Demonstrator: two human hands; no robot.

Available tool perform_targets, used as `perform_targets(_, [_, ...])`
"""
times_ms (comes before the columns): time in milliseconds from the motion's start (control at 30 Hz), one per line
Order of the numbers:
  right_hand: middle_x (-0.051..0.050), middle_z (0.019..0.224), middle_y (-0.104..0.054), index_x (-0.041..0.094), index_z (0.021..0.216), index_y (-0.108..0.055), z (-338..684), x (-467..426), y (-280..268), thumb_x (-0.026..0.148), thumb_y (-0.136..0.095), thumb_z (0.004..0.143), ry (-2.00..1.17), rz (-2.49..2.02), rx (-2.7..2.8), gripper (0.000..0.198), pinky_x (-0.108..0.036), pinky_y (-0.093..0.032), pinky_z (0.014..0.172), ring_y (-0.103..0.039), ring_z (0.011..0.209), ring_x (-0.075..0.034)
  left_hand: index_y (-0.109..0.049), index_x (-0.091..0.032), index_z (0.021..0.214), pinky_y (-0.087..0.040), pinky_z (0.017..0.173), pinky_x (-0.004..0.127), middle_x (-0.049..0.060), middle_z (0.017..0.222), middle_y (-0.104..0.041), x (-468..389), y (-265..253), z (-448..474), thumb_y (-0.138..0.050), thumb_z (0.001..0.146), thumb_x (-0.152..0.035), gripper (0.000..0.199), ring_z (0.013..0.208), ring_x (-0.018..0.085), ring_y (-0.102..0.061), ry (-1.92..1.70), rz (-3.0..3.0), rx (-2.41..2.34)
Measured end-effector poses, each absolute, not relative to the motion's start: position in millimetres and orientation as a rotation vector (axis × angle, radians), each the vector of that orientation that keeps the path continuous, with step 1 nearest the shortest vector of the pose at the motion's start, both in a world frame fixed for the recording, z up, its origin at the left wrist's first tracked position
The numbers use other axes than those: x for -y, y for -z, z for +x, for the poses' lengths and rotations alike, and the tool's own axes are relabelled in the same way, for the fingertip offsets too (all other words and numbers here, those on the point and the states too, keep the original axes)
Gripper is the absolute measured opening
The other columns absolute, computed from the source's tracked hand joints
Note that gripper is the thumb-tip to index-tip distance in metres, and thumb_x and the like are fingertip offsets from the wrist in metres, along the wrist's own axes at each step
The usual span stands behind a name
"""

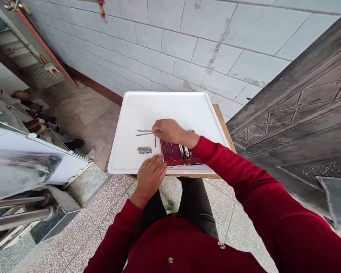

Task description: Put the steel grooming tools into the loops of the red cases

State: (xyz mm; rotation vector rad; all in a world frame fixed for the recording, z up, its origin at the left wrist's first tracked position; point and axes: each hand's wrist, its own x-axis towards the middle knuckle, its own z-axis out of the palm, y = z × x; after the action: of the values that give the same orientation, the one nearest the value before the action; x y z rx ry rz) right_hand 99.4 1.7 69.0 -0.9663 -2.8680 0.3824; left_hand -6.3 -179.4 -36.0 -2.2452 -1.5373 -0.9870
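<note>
Red sweater (165, 246) foremost; right hand (169, 131), pinching a slim tool (155, 142), could brush loose tools (143, 134) askew; left hand (150, 176) lies flat.

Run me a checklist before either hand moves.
1. Case open on the white tray: ok.
2. Left hand at the case's near left corner: ok.
3. Slim tool at the right hand's fingertips, firmly in their grip: cannot tell.
4. Nail clippers apart from both hands: ok.
5. Case's right half fully visible: not ok, the right arm partly covers it.
</note>
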Motion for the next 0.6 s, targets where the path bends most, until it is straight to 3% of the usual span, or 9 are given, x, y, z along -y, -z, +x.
perform_targets(233, [-0.013,0.117,-0.076,0.014,0.105,-0.076,35.5,-9.4,-55.7,0.012,-0.053,0.096,-0.1,-0.915,3.139,0.025,-0.033,-0.048,0.081,-0.069,0.106,-0.027,-0.072,-0.02,0.113,-0.056,0.102,0.043,0.009,0.13,-0.074,182.1,40.9,-8.1,-0.059,0.101,-0.02,0.017,0.123,0.025,-0.07,0.999,-2.257,1.55])
perform_targets(400, [-0.017,0.113,-0.077,0.011,0.104,-0.075,26.4,-13.5,-62.6,0.014,-0.051,0.097,-0.018,-0.991,3.265,0.025,-0.034,-0.049,0.077,-0.071,0.102,-0.03,-0.071,-0.018,0.11,-0.056,0.102,0.042,0.01,0.128,-0.075,179.9,42.7,-7.9,-0.06,0.1,-0.018,0.015,0.121,0.025,-0.07,1.039,-2.232,1.496])
perform_targets(600, [-0.02,0.113,-0.074,0.006,0.112,-0.069,23.7,-14.9,-59.1,0.008,-0.048,0.095,0.132,-0.71,3.389,0.027,-0.035,-0.048,0.077,-0.07,0.101,-0.029,-0.07,-0.019,0.112,-0.054,0.103,0.042,0.01,0.129,-0.074,179.3,45.0,-8.9,-0.059,0.1,-0.018,0.017,0.122,0.025,-0.069,1.048,-2.226,1.476])
